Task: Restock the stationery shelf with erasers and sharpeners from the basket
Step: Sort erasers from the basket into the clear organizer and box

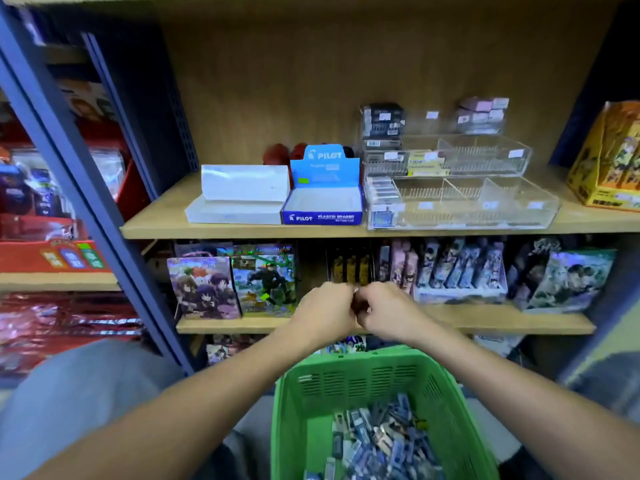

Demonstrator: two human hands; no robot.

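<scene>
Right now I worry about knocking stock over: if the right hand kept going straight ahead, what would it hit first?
Most likely the left hand, which is directly against the right hand; past it, the card packs on the lower shelf. Depth is unclear.

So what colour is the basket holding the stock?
Green: the basket shows plainly in the head view, the only one, low in frame below both hands.

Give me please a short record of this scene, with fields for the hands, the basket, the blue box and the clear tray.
left hand: fingers curled, meeting the right hand above the basket; whatever it holds is hidden
right hand: fingers curled, against the left hand
basket: green plastic, low in front of the shelves, small blue and grey packets piled inside
blue Pilot box: open on the upper shelf, looks empty
clear tray: right of the blue box, most compartments bare
</scene>
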